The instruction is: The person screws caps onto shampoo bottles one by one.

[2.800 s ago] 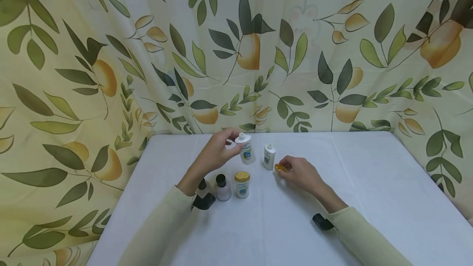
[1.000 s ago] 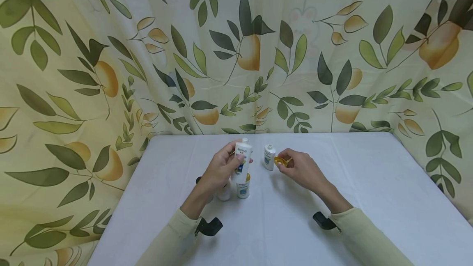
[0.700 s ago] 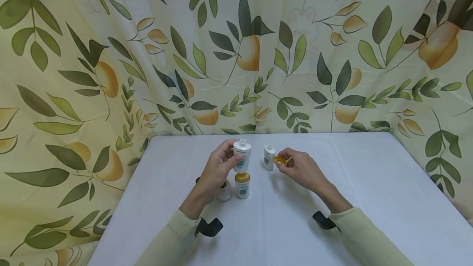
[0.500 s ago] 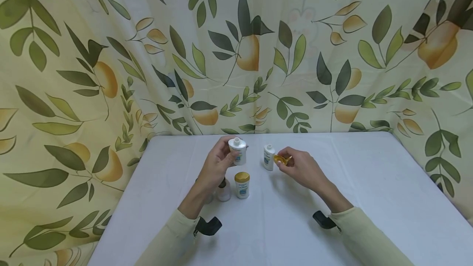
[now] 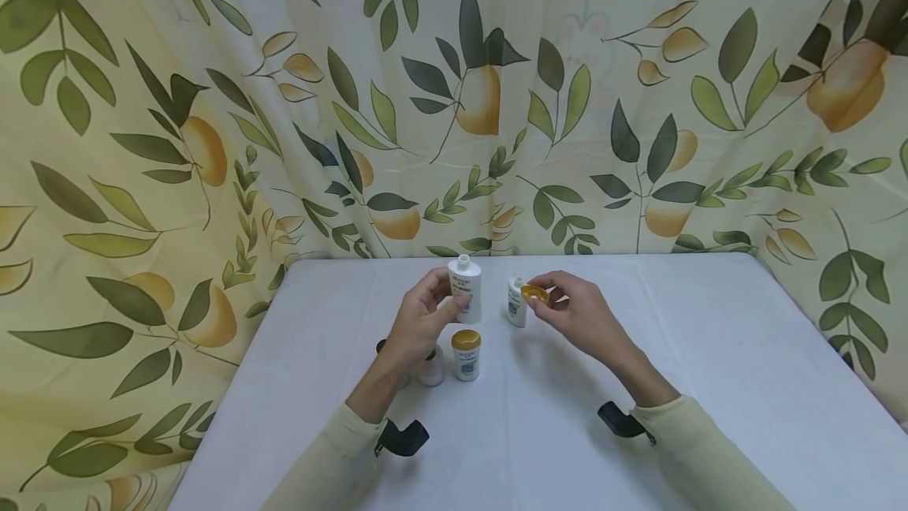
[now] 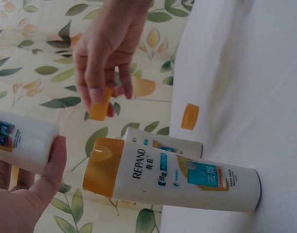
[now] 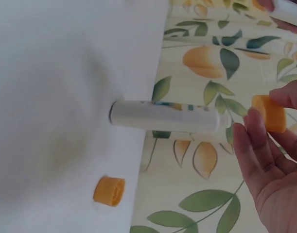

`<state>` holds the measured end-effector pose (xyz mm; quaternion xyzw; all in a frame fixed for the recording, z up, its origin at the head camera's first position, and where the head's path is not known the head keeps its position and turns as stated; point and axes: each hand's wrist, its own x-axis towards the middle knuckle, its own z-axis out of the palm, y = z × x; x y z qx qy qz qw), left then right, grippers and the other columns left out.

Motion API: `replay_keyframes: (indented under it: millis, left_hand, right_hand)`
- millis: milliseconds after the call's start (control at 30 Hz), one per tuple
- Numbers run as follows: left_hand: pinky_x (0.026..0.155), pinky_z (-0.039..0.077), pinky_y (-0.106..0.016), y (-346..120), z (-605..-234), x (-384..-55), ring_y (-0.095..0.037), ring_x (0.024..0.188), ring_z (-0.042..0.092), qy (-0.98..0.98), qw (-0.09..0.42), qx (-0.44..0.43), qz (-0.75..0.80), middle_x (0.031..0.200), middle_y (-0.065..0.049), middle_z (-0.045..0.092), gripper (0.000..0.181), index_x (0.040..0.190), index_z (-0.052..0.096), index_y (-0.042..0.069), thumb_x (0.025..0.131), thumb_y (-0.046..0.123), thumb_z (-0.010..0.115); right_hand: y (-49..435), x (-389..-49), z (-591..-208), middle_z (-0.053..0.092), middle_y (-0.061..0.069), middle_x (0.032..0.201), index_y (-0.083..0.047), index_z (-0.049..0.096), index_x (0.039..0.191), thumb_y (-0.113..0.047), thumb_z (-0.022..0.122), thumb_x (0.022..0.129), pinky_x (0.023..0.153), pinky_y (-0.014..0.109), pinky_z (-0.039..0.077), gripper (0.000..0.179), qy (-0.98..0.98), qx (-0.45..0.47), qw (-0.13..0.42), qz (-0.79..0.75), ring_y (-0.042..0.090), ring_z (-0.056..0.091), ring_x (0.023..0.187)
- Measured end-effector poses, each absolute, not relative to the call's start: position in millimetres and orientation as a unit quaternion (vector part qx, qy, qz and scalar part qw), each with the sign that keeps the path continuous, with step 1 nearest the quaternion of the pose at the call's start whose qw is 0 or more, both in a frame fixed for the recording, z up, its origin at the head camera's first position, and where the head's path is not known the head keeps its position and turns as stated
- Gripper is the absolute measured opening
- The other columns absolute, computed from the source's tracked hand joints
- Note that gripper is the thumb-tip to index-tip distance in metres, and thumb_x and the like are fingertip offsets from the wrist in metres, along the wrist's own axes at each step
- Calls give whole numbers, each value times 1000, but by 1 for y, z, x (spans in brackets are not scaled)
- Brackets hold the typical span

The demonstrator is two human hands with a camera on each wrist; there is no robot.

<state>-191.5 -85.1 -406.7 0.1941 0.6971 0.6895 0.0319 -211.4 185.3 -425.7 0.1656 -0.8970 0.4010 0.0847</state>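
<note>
My left hand (image 5: pixel 414 322) grips a white shampoo bottle (image 5: pixel 466 286) with no cap on its neck, upright above the table. In the left wrist view that bottle (image 6: pixel 26 143) lies across the thumb and fingers. Between its fingertips and thumb, my right hand (image 5: pixel 582 318) pinches an orange flip cap (image 7: pixel 270 113). Close by stands a second capless shampoo bottle (image 7: pixel 165 115), just below the held cap. A shampoo bottle with an orange cap (image 6: pixel 187 179) stands nearer me, under the left hand. Another orange cap (image 7: pixel 109 190) sits on the table, hidden in the head view.
Two dark-capped bottles (image 5: pixel 430 369) stand behind my left forearm, partly covered by it. A white cloth covers the table (image 5: pixel 539 448). Beyond its far edge hangs a leaf-and-fruit printed curtain (image 5: pixel 454 101).
The left hand has tilted its bottle about and brought it upright again. My right hand has lifted the orange cap from low beside the second bottle to about the height of its neck.
</note>
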Motion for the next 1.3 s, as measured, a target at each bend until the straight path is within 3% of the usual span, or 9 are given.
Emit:
replay_keyframes:
  millis: [433, 667, 967, 1300]
  left_hand:
    - [93, 59, -35, -81, -407, -188, -26, 123, 57, 701, 26, 190, 687, 130, -11, 58, 41, 137, 56, 8, 98, 10, 68]
    - [91, 59, -34, -78, -410, -187, -24, 119, 58, 715, 6, 178, 676, 123, -10, 61, 36, 130, 61, 7, 96, 12, 71]
    - [105, 51, -44, -74, -412, -185, -22, 119, 60, 744, 1, 173, 646, 121, -4, 66, 36, 129, 64, 13, 95, 19, 74]
    - [101, 54, -43, -71, -410, -182, -20, 118, 61, 761, -1, 170, 626, 124, 1, 66, 40, 132, 63, 15, 95, 25, 74]
  right_hand:
    - [180, -204, -401, 71, 9, 113, -9, 69, 122, -22, 76, 93, 87, 27, 60, 32, -857, 154, 56, 489, 23, 63, 94]
    - [176, -200, -389, 69, 10, 114, -9, 66, 118, -23, 79, 91, 82, 23, 59, 34, -837, 155, 45, 523, 23, 67, 94]
    - [173, -197, -382, 69, 7, 112, -10, 70, 119, -19, 79, 90, 86, 22, 59, 32, -823, 196, 49, 531, 23, 68, 92]
    - [171, -194, -378, 69, 4, 115, -15, 71, 125, -21, 78, 92, 87, 21, 57, 34, -830, 214, 66, 511, 19, 67, 95]
